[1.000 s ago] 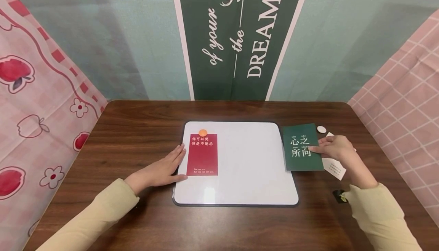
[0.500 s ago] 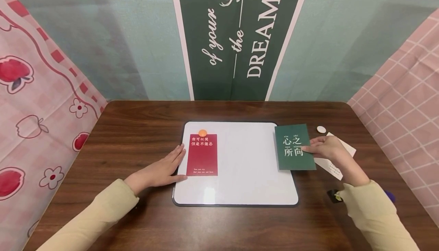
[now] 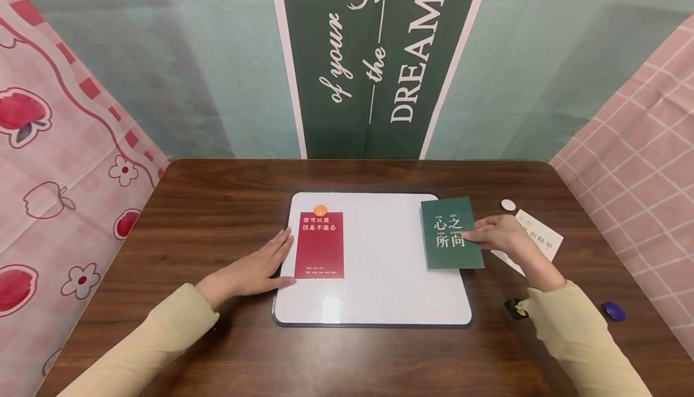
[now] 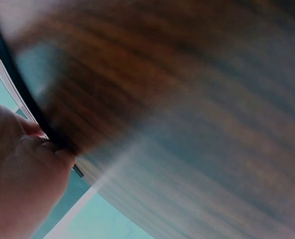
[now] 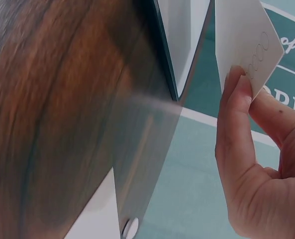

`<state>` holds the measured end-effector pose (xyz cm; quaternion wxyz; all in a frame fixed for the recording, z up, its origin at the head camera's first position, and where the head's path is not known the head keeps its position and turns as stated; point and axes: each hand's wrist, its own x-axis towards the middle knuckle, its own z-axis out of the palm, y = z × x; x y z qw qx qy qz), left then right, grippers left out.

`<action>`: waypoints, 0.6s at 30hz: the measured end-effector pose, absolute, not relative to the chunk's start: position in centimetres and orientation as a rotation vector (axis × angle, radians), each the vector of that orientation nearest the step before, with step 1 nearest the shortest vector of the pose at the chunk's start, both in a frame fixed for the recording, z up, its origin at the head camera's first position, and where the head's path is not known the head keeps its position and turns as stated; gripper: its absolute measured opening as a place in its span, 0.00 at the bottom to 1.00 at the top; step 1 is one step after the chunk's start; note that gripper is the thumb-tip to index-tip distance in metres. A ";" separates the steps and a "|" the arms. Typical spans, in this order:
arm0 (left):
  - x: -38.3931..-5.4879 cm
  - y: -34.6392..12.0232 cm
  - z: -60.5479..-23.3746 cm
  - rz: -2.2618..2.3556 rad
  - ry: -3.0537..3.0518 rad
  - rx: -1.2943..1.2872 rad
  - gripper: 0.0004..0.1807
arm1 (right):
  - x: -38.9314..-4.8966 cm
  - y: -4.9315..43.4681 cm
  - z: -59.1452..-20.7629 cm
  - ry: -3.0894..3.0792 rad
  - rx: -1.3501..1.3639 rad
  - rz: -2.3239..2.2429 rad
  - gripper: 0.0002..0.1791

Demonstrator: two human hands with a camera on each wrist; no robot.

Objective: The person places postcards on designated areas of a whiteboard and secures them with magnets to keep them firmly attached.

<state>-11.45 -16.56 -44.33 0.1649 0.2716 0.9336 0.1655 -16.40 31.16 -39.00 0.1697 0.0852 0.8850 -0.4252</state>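
A dark-rimmed whiteboard (image 3: 385, 300) lies flat on the table. My left hand (image 3: 255, 268) rests at its left edge with fingers extended, the thumb reaching the lower left corner of a red card (image 3: 320, 249). An orange round magnet (image 3: 320, 210) sits on that card's top edge. Between thumb and fingers, my right hand (image 3: 501, 237) pinches the right side of a green card (image 3: 450, 255) printed with white characters. This card overlaps the board's right edge in the head view; its white back (image 5: 242, 35) faces the right wrist camera, held up off the table.
White cards (image 3: 542, 234) lie on the table under and beyond the right hand. A white round magnet (image 3: 508, 205) is behind them, a blue one (image 3: 614, 311) farther right. A small black item (image 3: 515, 308) lies beside the right sleeve. Printed cloths hang around the table.
My right hand has carried the green card leftward from beside the board to over its right edge. More of the white cards and the blue magnet now show. The left hand stays put.
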 end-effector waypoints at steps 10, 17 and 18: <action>-11.8 -16.6 -44.1 0.457 2.653 0.769 0.50 | -17.0 29.5 -39.2 2.470 0.247 -1.264 0.35; -12.1 -16.8 -44.0 0.466 2.647 0.768 0.50 | -17.4 28.3 -39.1 2.459 0.242 -1.253 0.33; -12.1 -16.8 -43.9 0.467 2.646 0.767 0.50 | -17.4 28.1 -39.1 2.462 0.237 -1.252 0.33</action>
